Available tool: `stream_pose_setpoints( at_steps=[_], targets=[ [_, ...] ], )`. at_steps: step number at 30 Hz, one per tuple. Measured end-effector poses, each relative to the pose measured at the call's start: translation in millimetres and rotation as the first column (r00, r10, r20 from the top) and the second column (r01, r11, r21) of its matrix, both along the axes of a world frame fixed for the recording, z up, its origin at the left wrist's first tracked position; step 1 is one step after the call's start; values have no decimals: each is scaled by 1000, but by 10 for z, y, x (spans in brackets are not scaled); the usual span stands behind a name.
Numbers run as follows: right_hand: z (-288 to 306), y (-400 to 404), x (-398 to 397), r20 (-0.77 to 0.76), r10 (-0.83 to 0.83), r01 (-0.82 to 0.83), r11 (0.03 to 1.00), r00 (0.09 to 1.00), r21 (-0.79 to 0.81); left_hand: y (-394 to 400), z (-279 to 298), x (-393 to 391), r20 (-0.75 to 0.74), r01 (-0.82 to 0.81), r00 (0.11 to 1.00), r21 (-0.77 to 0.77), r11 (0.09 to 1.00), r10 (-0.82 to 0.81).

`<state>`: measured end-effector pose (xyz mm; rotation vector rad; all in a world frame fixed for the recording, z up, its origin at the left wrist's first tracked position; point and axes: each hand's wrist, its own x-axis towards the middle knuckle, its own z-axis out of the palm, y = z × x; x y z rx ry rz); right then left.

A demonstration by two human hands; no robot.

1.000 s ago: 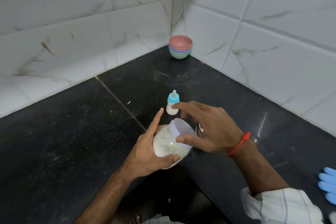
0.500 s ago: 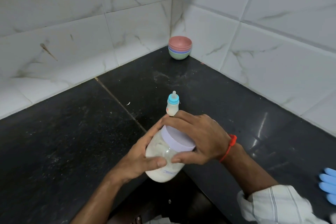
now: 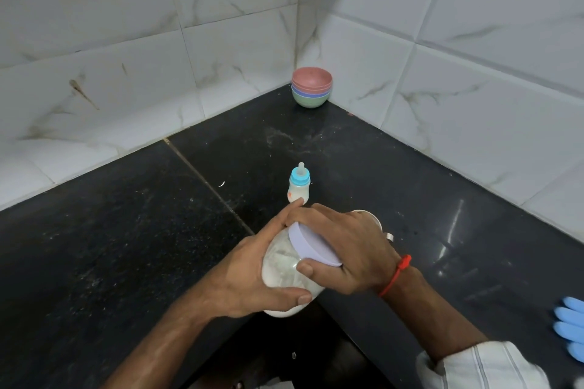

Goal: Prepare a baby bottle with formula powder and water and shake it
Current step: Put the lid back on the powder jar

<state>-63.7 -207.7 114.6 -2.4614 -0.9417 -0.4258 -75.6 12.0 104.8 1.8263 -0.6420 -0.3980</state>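
A clear jar of white formula powder [image 3: 281, 265] is held tilted above the front edge of the black counter [image 3: 126, 230]. My left hand [image 3: 249, 275] wraps around its body. My right hand [image 3: 344, 246] grips its lilac lid [image 3: 308, 246], fingers around the rim. A small baby bottle [image 3: 298, 188] with a blue collar and clear teat stands upright just behind my hands, its body white. A metal cup [image 3: 374, 219] is mostly hidden behind my right hand.
Stacked coloured bowls [image 3: 312, 87] sit in the far corner where the white tiled walls meet. A blue-gloved hand [image 3: 570, 331] rests at the right edge of the counter. White specks lie scattered on the dark surface.
My right hand has set the lilac lid onto the jar and closed around it. The jar has shifted slightly and tilted in my left hand.
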Motion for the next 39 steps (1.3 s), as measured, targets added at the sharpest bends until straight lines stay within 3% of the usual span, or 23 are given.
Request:
stream_pose_setpoints(
  at_steps=[4, 7, 10, 13, 16, 20, 39],
  targets=[
    [-41, -103, 17, -233, -55, 54, 998, 971, -12, -96, -125, -15, 3, -141, 990, 27, 990, 141],
    [-178, -279, 94, -457, -289, 275, 956, 841, -98, -127, -331, 40, 18, -339, 940, 154, 928, 341],
    [-354, -516, 181, -351, -611, 507, 789, 710, -348, -92, -571, 228, -27, -518, 846, 202, 831, 533],
    [-497, -667, 246, -325, -740, 561, 664, 589, -494, -47, -735, 541, -65, -621, 760, 217, 753, 646],
    [-634, -724, 322, -397, -761, 544, 646, 513, -536, -23, -855, 881, -35, -691, 697, 236, 684, 716],
    [-752, -699, 396, -469, -745, 552, 667, 474, -501, -3, -1007, 1219, -17, -730, 663, 207, 652, 748],
    [-789, -630, 1013, -493, -730, 615, 675, 474, -408, -37, -1237, 1585, 28, -716, 684, 214, 665, 729]
  ],
)
